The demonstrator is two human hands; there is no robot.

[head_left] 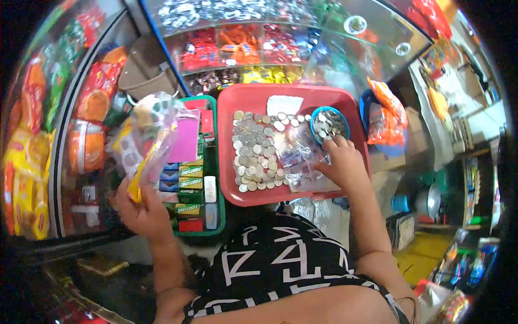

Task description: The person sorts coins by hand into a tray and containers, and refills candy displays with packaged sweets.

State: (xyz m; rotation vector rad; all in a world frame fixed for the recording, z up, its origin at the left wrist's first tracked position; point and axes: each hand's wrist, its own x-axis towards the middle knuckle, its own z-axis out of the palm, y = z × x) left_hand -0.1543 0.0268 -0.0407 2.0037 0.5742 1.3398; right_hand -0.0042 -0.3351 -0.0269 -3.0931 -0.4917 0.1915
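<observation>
My left hand (139, 206) grips a crumpled clear and yellow plastic packet (147, 146) above a green tray (220, 214) of cigarette packs (190, 183). On a red plastic tray (234, 196) my right hand (342, 162) touches the near rim of a small blue round container (330, 123) full of coins; whether its fingers hold a coin cannot be seen. Many loose coins (255, 150) cover the red tray's left half. Clear plastic bags (299, 156) lie between those coins and my right hand. A white paper piece (284, 105) rests near the tray's far edge.
A pink card (185, 139) lies over the green tray. Glass shelves of wrapped sweets (238, 42) stand beyond the trays. A brown woven basket (149, 83) is at the back left. Orange packets (386, 117) fill a blue container on the right. Hanging snack packs (28, 178) line the far left.
</observation>
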